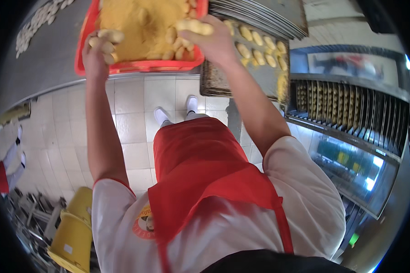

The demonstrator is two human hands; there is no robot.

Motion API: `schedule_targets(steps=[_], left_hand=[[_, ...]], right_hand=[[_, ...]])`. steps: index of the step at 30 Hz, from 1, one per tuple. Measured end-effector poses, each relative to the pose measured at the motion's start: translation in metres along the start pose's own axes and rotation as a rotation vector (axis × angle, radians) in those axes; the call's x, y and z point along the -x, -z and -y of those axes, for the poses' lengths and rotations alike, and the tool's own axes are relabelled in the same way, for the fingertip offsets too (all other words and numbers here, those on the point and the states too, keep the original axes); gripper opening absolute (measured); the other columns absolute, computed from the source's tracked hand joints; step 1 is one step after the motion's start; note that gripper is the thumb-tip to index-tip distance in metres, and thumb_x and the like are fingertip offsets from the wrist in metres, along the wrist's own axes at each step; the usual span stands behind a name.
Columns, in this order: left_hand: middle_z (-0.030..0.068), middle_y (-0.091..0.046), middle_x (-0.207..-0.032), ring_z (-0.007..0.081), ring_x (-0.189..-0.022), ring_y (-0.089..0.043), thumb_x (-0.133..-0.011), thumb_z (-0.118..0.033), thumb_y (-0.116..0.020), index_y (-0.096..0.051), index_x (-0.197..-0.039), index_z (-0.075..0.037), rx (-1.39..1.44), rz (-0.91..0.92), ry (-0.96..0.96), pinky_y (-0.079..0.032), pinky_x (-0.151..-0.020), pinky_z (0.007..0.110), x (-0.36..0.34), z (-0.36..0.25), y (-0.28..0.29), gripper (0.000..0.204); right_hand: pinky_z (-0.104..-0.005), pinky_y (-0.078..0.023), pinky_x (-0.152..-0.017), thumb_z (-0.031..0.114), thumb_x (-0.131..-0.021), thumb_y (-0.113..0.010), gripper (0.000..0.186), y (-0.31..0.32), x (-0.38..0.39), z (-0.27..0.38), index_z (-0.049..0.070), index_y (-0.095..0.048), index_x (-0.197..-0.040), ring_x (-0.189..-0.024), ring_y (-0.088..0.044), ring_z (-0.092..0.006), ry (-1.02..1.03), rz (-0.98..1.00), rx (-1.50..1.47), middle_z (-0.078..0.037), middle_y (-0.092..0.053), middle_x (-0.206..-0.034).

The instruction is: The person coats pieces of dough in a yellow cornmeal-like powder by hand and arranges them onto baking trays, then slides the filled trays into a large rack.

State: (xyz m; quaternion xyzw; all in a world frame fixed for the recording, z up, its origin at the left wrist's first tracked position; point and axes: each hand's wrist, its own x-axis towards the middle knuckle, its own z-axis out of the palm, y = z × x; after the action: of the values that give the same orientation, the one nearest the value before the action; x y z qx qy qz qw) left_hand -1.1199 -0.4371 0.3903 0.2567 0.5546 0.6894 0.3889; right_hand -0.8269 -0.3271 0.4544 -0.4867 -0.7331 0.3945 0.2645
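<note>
My left hand [95, 57] is closed around several pale oblong pastry pieces [110, 36] at the left rim of a red plastic tub [123, 68]. My right hand [212, 41] grips several more pieces [193, 26] over the tub's right side. The tub holds yellow crumbs [136, 34] with more pieces in them, mostly along its right. Just right of it, a worn metal baking tray [218, 82] holds rows of similar pieces [258, 57] and some scattered yellow crumbs.
The steel counter [41, 77] has pale pieces [36, 25] at far left. Stacked trays [255, 13] lie at the back right, a filled rack [346, 113] to my right. Yellow bins [70, 232] stand lower left. Another person's legs [11, 164] show at the left edge.
</note>
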Motion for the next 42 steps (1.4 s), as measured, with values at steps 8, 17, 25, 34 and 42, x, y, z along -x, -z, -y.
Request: schedule_targets(steps=[8, 17, 25, 34, 42], left_hand=[[0.0151, -0.075, -0.095, 0.0245, -0.087, -0.073, -0.086, -0.020, -0.075, -0.072, -0.111, 0.000, -0.403, 0.465, 0.095, -0.058, -0.076, 0.037, 0.142, 0.071, -0.231, 0.032], [0.0200, -0.075, -0.092, 0.0320, -0.088, -0.075, -0.083, -0.032, -0.083, -0.071, -0.115, 0.002, -1.014, 0.243, 0.016, -0.059, -0.080, 0.040, 0.161, 0.103, -0.271, 0.048], [0.0147, -0.074, -0.097, 0.0179, -0.082, -0.072, -0.090, -0.027, -0.080, -0.073, -0.114, 0.003, -0.689, 0.440, 0.287, -0.057, -0.071, 0.030, 0.192, 0.103, -0.410, 0.039], [0.0229, -0.075, -0.108, 0.0393, -0.104, -0.072, -0.085, -0.040, -0.081, -0.072, -0.123, -0.002, -1.334, 0.556, -0.089, -0.055, -0.090, 0.047, 0.199, 0.147, -0.436, 0.054], [0.0229, -0.076, -0.099, 0.0393, -0.092, -0.074, -0.087, -0.043, -0.078, -0.073, -0.117, 0.001, -1.319, 0.474, -0.554, -0.057, -0.083, 0.046, 0.204, 0.152, -0.463, 0.053]], right_hand=[[-0.0349, -0.056, -0.081, 0.028, -0.084, -0.086, 0.052, 0.189, 0.101, -0.135, -0.001, -0.066, -0.122, -0.089, -0.070, -0.0241, -0.278, -0.076, 0.136, -0.012, -0.071, -0.093], [-0.0457, -0.054, -0.092, 0.023, -0.089, -0.076, 0.047, 0.187, 0.123, -0.224, 0.001, -0.066, -0.129, -0.100, -0.069, -0.0418, -0.085, 0.004, 0.027, -0.023, -0.073, -0.108], [-0.0422, -0.056, -0.085, 0.025, -0.081, -0.083, 0.041, 0.285, 0.136, -0.263, 0.008, -0.072, -0.117, -0.096, -0.072, -0.0354, -0.190, -0.031, -0.008, -0.018, -0.075, -0.102], [-0.0471, -0.056, -0.089, 0.022, -0.081, -0.080, 0.043, 0.301, 0.145, -0.311, 0.004, -0.072, -0.120, -0.102, -0.070, -0.0418, -0.234, -0.056, -0.181, -0.023, -0.070, -0.116], [-0.0446, -0.057, -0.084, 0.023, -0.084, -0.083, 0.035, 0.327, 0.161, -0.322, 0.001, -0.068, -0.106, -0.094, -0.071, -0.0385, -0.053, -0.308, -0.107, -0.020, -0.071, -0.101]])
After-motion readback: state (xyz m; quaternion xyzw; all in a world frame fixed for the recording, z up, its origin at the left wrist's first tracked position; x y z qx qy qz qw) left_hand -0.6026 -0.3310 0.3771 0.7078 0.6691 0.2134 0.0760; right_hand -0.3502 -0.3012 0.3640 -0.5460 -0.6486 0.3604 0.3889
